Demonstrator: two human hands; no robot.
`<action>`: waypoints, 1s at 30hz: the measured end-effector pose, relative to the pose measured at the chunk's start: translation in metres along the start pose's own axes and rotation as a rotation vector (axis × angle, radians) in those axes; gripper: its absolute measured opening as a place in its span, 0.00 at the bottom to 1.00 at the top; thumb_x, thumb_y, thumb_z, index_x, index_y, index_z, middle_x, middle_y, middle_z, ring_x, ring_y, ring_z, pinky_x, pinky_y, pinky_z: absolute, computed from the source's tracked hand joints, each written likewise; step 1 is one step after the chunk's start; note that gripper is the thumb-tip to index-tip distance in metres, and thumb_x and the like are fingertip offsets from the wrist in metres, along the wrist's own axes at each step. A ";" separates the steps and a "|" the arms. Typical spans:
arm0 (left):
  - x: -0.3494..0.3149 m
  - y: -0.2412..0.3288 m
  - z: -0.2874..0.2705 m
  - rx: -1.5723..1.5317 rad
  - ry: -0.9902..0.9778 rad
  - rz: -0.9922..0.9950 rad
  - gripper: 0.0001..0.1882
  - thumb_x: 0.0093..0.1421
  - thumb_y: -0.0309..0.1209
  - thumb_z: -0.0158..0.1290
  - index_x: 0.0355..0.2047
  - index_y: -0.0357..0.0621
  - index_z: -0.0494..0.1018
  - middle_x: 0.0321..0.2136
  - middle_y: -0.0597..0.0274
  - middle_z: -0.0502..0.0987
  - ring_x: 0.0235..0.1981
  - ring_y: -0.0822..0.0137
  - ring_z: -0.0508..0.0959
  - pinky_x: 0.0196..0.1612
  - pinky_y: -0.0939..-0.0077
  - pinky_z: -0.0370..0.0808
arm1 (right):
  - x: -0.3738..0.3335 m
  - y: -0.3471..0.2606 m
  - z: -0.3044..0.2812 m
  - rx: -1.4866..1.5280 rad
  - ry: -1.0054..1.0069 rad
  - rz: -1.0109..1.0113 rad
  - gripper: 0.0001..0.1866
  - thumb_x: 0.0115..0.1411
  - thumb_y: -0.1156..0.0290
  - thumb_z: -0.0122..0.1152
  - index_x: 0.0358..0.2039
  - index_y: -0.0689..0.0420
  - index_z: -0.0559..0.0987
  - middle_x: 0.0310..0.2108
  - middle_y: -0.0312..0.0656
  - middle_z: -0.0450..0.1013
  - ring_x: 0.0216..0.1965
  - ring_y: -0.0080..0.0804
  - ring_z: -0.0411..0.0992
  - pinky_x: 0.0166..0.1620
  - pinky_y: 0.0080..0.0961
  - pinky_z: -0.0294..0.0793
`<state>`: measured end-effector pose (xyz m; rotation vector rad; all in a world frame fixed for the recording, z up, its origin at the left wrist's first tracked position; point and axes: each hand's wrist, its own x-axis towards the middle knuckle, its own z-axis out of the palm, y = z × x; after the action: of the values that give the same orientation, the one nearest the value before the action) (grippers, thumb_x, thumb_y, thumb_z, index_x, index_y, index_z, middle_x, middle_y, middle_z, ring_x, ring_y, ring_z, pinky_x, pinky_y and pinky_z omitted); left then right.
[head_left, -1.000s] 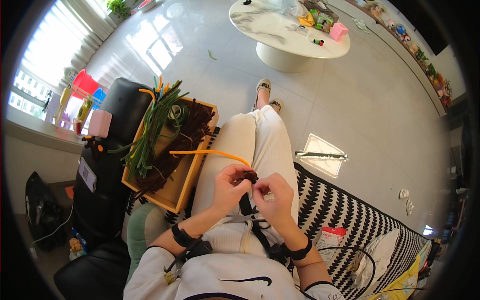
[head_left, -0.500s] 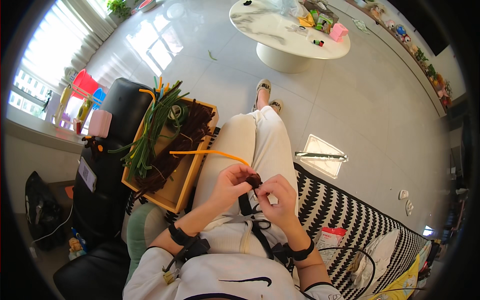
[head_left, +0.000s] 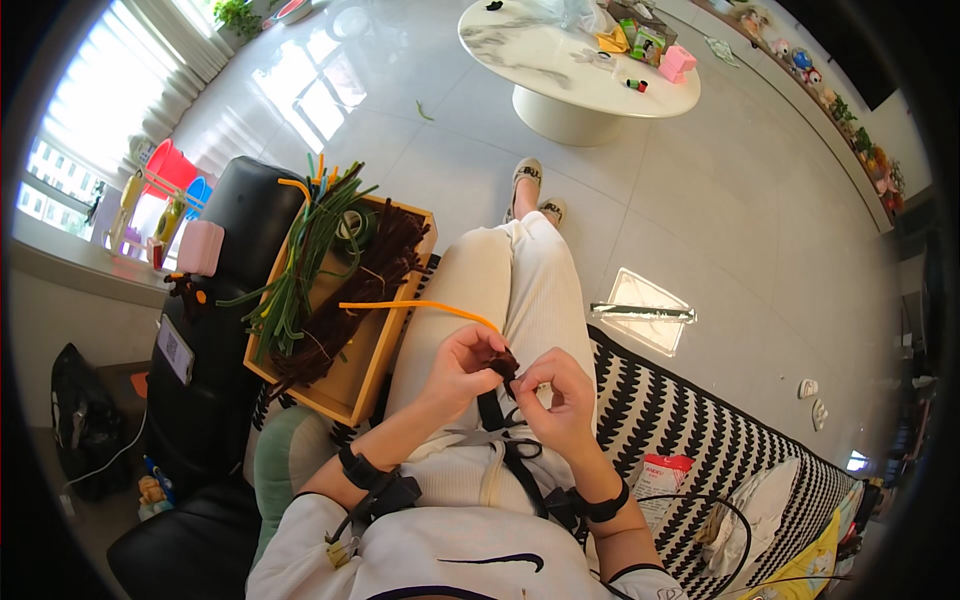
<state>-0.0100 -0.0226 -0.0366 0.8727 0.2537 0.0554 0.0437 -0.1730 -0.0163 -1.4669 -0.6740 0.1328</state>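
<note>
Over my lap I hold a small, dark brown bundle of bent pipe cleaners (head_left: 504, 366) between both hands. My left hand (head_left: 466, 368) is closed on its left side, thumb and fingers pinching it. My right hand (head_left: 556, 392) pinches at its lower right edge with thumb and forefinger. An orange pipe cleaner (head_left: 415, 303) runs from above my left fingers leftward over my thigh to the wooden box (head_left: 376, 372). Inside that box lie a bunch of brown pipe cleaners (head_left: 352, 300), green pipe cleaners (head_left: 300, 262) and a dark green roll (head_left: 353, 228).
Left of the box is a black sofa arm (head_left: 238, 220) with a pink case (head_left: 201, 247) and a small brown-orange figure (head_left: 188, 294). A red-and-white packet (head_left: 664, 482) lies on the patterned sofa cover (head_left: 690, 425). Ahead stands a round white table (head_left: 560, 60).
The brown bundle has turned slightly and shifted a little left and down between my fingers. My right fingers have moved slightly. The box and its contents stay put.
</note>
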 end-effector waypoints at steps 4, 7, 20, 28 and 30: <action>-0.001 0.003 0.000 0.143 0.027 0.063 0.15 0.44 0.13 0.52 0.33 0.40 0.68 0.34 0.63 0.72 0.35 0.73 0.75 0.40 0.80 0.73 | 0.003 -0.008 0.001 -0.093 0.009 -0.036 0.10 0.43 0.88 0.61 0.22 0.59 0.72 0.22 0.38 0.68 0.21 0.25 0.66 0.24 0.17 0.65; -0.002 0.005 0.002 0.235 0.035 0.106 0.15 0.44 0.13 0.52 0.33 0.39 0.68 0.34 0.63 0.71 0.35 0.73 0.75 0.40 0.80 0.74 | 0.002 -0.007 0.003 -0.117 0.027 -0.050 0.10 0.42 0.88 0.61 0.22 0.59 0.72 0.21 0.38 0.67 0.21 0.25 0.66 0.23 0.17 0.65; -0.001 0.002 0.001 0.415 0.013 0.300 0.14 0.42 0.12 0.51 0.31 0.36 0.69 0.36 0.61 0.68 0.38 0.71 0.73 0.42 0.78 0.75 | 0.001 -0.012 0.011 -0.292 0.110 -0.067 0.10 0.39 0.87 0.62 0.21 0.59 0.72 0.19 0.36 0.65 0.16 0.22 0.65 0.20 0.16 0.65; 0.000 0.005 -0.005 0.319 -0.018 0.267 0.14 0.42 0.11 0.48 0.31 0.36 0.70 0.35 0.59 0.70 0.38 0.70 0.74 0.42 0.76 0.75 | 0.003 -0.010 0.005 -0.065 0.049 0.133 0.07 0.46 0.85 0.62 0.25 0.60 0.74 0.22 0.36 0.68 0.21 0.22 0.68 0.26 0.15 0.68; 0.000 0.005 -0.010 0.276 -0.028 0.228 0.14 0.43 0.11 0.47 0.31 0.36 0.70 0.35 0.59 0.71 0.38 0.70 0.74 0.42 0.76 0.74 | 0.008 -0.004 -0.005 0.193 0.030 0.253 0.05 0.53 0.82 0.59 0.32 0.61 0.77 0.28 0.38 0.71 0.27 0.22 0.71 0.31 0.16 0.70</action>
<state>-0.0116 -0.0119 -0.0384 1.1743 0.1356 0.2237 0.0517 -0.1742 -0.0100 -1.3596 -0.4366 0.3610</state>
